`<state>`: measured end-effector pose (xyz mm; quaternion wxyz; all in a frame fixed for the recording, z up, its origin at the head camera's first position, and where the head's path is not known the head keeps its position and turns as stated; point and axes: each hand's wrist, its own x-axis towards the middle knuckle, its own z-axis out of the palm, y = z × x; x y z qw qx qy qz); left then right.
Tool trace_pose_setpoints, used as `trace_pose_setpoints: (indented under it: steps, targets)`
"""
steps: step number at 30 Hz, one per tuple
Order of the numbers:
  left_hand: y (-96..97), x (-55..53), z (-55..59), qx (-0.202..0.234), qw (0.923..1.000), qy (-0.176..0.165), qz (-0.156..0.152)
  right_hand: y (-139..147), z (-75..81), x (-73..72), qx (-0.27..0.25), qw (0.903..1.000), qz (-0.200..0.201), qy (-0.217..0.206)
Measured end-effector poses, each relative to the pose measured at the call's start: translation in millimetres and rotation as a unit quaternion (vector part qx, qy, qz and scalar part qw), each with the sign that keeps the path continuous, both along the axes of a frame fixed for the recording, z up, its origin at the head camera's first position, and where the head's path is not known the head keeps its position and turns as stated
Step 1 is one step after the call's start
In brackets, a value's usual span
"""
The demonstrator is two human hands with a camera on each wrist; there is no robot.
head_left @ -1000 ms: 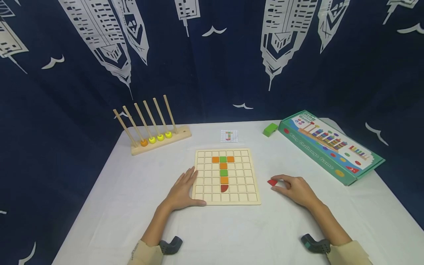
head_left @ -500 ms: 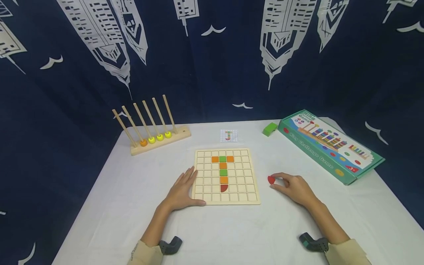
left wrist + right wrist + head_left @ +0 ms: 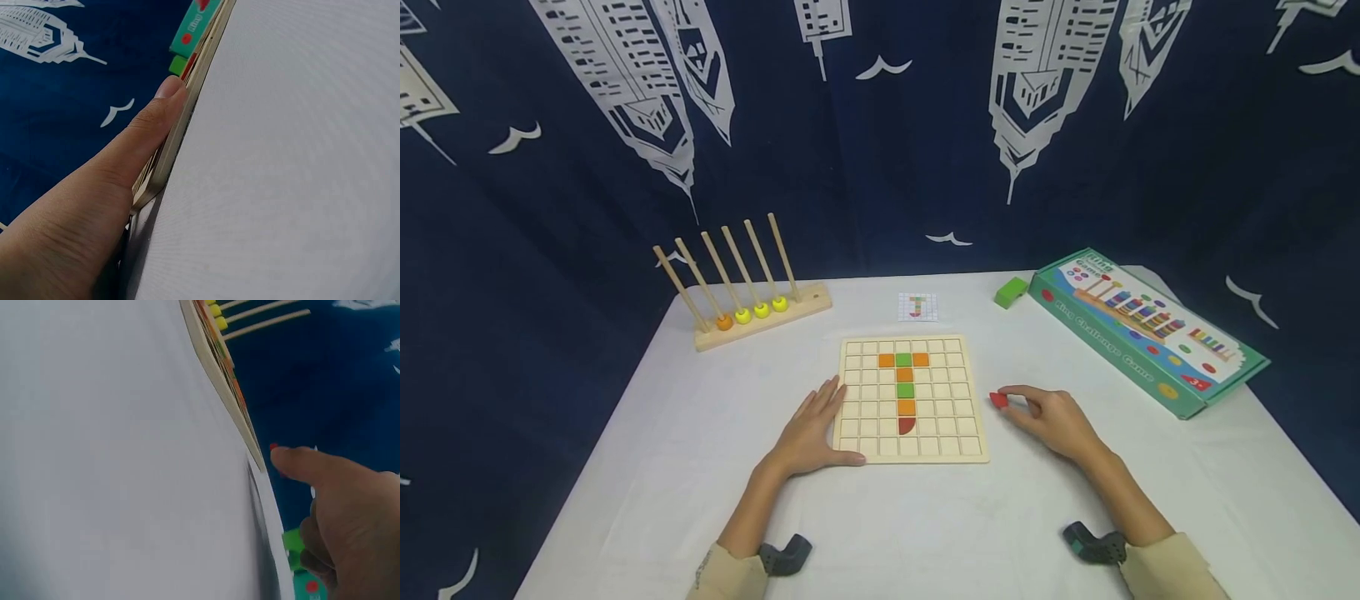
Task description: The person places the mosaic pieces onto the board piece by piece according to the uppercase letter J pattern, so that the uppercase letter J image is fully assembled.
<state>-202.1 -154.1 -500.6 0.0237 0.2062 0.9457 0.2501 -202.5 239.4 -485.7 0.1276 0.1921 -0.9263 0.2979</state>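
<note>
A square wooden grid board (image 3: 955,417) lies flat on the white table. Orange and green square tiles on it make a T shape, and a red quarter-round tile (image 3: 907,426) sits at the bottom of its stem. My left hand (image 3: 808,427) rests along the board's left side, fingers spread, its thumb (image 3: 147,125) on the near edge. Just right of the board, my right hand (image 3: 1051,419) pinches a small red tile (image 3: 997,400) between thumb and fingertips. The right wrist view shows only a sliver of that tile (image 3: 274,446) past the thumb.
Behind the board lies a small pattern card (image 3: 917,307). A wooden peg stand (image 3: 805,310) with orange and yellow beads stands at the back left. At the back right are a green block (image 3: 1011,292) and a green game box (image 3: 1120,354). A dark curtain (image 3: 880,183) hangs behind.
My right hand has moved left and slightly away from me, toward the board, turning the red tile in its fingertips. The left hand stays in place on the board.
</note>
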Motion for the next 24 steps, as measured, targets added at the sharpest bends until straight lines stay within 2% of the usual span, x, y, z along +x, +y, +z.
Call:
trace_pose_setpoints:
  steps: [7,14,18,24]
  targets:
    - [-0.8,-0.6,-0.6,-0.001,1.0,0.002,0.001,-56.3,9.8,-4.3,-0.005,0.9976,0.066,-0.017]
    - [-0.7,-0.6,-0.3,-0.016,0.9999,0.0,0.002,-114.8,5.7,-4.2,0.008,0.9907,0.136,-0.009]
    - [-1.0,-0.7,0.1,-0.021,0.9998,-0.002,0.001,-135.2,2.1,-4.1,0.022,0.988,0.153,-0.003]
    - [-2.1,-0.4,0.5,-0.018,0.9998,-0.001,0.002,-143.5,-1.2,-5.5,0.035,0.9873,0.155,-0.007]
